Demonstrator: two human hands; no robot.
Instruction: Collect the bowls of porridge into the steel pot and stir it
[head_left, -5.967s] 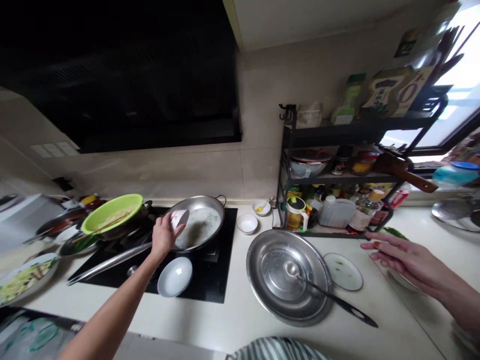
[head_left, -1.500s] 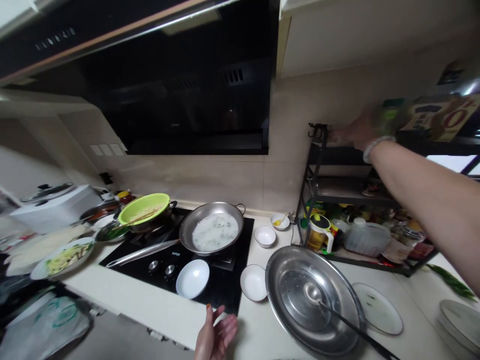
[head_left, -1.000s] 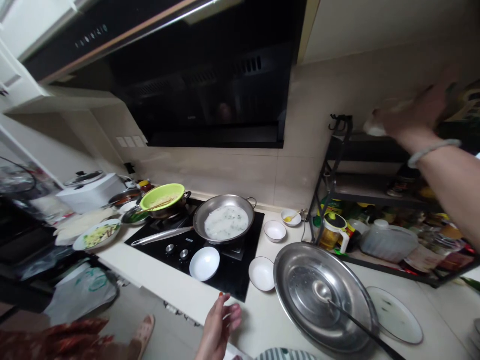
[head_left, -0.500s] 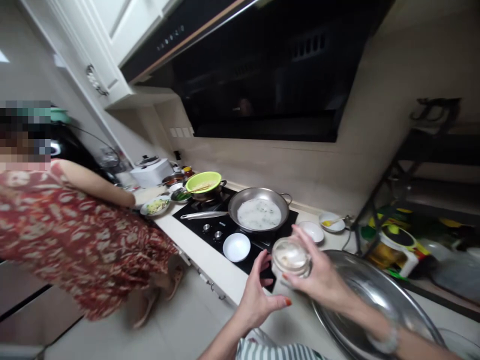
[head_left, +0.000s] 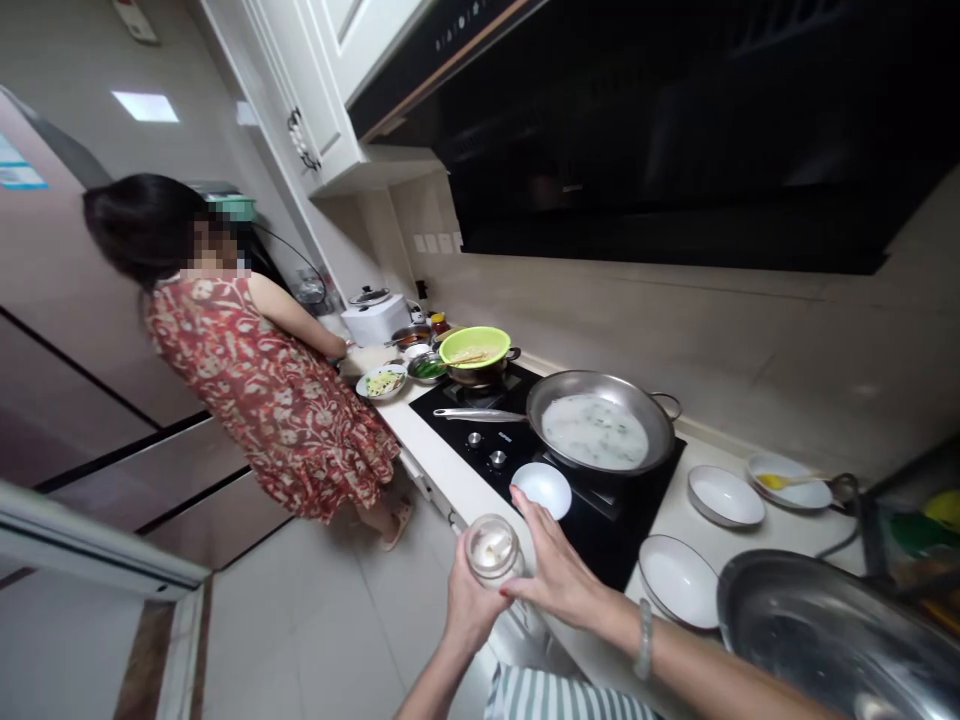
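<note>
A small glass jar (head_left: 494,552) with something white inside stands upright in my left hand (head_left: 471,607), whose fingers wrap round its left side and base. My right hand (head_left: 559,565) is on the jar's right, fingers stretched out and apart, thumb at the jar's lower edge; whether the thumb presses on the glass I cannot tell. Just beyond my right fingertips, a white bowl (head_left: 541,490) rests on the black hob (head_left: 480,425). Behind it stands a wide steel frying pan (head_left: 660,435) containing white liquid with green bits.
A large steel basin (head_left: 780,590) and white bowls (head_left: 679,580) sit at right. A plate (head_left: 814,492) carries a yellow-tipped utensil. A green colander (head_left: 474,346) tops a pot. Another person (head_left: 262,390) stands at the counter's left end, near a plate of food (head_left: 382,382).
The jar has passed from my right hand to my left, and my right fingers have opened away from it. My view has swung left, showing more of the other person.
</note>
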